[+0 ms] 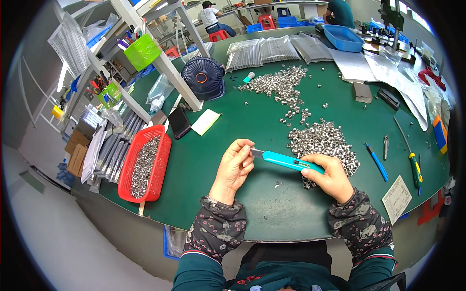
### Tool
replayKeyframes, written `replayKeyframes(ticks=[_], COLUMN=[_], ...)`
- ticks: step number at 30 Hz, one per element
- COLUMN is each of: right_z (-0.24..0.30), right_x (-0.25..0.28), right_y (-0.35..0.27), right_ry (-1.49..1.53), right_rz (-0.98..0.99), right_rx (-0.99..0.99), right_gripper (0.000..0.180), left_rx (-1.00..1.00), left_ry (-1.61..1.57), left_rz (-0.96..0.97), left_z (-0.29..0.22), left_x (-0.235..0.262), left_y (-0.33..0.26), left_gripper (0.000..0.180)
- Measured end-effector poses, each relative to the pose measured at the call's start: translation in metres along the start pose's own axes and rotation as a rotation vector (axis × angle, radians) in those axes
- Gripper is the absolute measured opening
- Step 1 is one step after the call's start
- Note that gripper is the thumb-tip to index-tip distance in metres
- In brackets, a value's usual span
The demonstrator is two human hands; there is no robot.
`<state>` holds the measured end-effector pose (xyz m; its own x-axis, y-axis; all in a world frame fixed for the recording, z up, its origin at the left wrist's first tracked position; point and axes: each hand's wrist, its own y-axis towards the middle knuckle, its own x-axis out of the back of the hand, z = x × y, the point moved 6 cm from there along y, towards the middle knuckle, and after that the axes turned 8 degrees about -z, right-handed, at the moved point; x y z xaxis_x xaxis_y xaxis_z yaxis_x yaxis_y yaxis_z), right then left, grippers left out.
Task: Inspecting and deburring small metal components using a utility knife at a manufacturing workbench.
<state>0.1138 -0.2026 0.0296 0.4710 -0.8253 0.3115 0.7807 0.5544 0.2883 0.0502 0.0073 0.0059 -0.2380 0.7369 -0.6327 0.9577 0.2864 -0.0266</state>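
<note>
Turquoise plastic handle, slim and flat, with a short bare metal blade at one end: the utility knife (286, 161) lies across the space between my hands, above the green table (272, 208), blade end pointing to my left; a small dark slot shows on the handle near my right grip. My right hand (331, 177) is closed round the rear of the handle, thumb on top; my left hand (235, 167) has its fingers curled, fingertips pinched at the blade tip; whether a small part sits between them I cannot tell. Just behind the knife, a heap of small silvery metal rings (323, 143) on the table, touching my right knuckles' side; a looser scatter of the same rings (281, 85) further back. At my left, a red mesh basket (160, 169) part filled with such rings; at my right, a blue-handled tool (376, 162) and a green-and-yellow screwdriver (413, 167), well apart from the hands.
</note>
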Motion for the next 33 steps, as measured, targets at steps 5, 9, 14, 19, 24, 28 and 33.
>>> replayKeyframes(ticks=[5,9,14,19,24,28,33], right_z=[-0.004,-0.003,0.003,0.007,0.009,0.011,0.016], right_x=[-0.001,0.002,0.004,0.005,0.005,0.006,0.006], right_y=[0.000,0.000,-0.001,-0.002,-0.003,-0.004,-0.005], right_ry=[0.007,-0.104,-0.202,-0.304,-0.340,-0.366,-0.390], right_rz=[0.009,-0.062,-0.123,-0.169,-0.194,-0.207,-0.209], right_rx=[-0.046,0.076,0.173,0.233,0.273,0.281,0.288], right_gripper=[0.030,0.030,0.029,0.028,0.028,0.027,0.027], left_rx=[-0.022,-0.019,-0.029,-0.034,-0.025,-0.028,-0.025], left_ry=[0.054,0.112,0.177,0.242,0.283,0.292,0.329], left_rz=[-0.016,-0.044,-0.076,-0.100,-0.108,-0.103,-0.117], left_z=[0.000,0.002,0.001,0.001,0.002,0.001,0.000], left_x=[0.001,0.006,0.007,0.010,0.009,0.009,0.008], left_y=[0.000,0.003,0.002,0.003,0.003,0.003,0.002], left_gripper=[0.011,0.010,0.013,0.014,0.016,0.016,0.016])
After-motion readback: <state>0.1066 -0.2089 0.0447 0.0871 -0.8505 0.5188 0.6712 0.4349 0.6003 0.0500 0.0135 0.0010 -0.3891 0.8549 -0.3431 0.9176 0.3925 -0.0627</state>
